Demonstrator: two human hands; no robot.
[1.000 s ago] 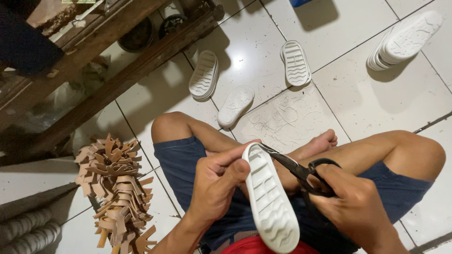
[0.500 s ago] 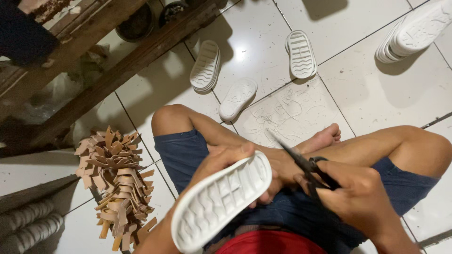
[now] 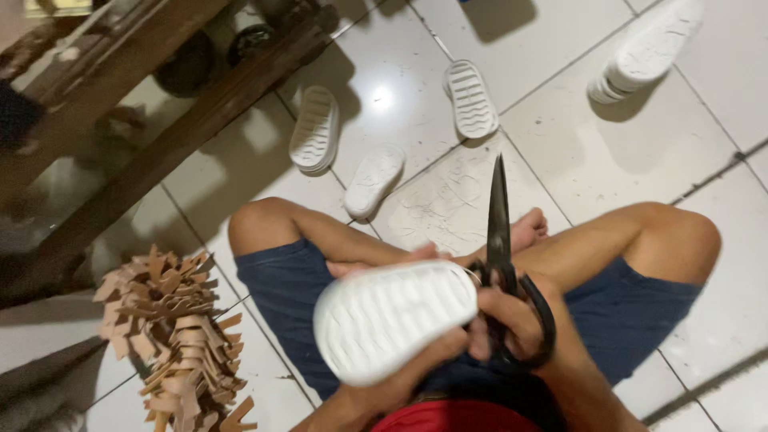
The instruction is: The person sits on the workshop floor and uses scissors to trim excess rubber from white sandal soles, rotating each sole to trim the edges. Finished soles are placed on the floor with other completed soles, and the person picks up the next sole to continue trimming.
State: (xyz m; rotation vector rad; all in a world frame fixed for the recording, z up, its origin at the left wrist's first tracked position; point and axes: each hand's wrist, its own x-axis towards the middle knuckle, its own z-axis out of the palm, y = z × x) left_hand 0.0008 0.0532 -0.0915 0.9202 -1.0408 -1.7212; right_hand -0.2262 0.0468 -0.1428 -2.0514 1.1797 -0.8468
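The left hand [image 3: 400, 376] is gripping a white ridged rubber shoe sole [image 3: 392, 318] while the right hand [image 3: 512, 320] is clenching black-handled scissors [image 3: 501, 256], whose closed blades, angled near fingers, could nick skin.

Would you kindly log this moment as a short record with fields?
Posture: seated cross-legged on white tiled floor
Left hand: grips white shoe sole, tread up
Right hand: holds black scissors, blades shut, pointing away
Floor ahead: three loose soles, one stack
Left side: pile of tan cut pieces
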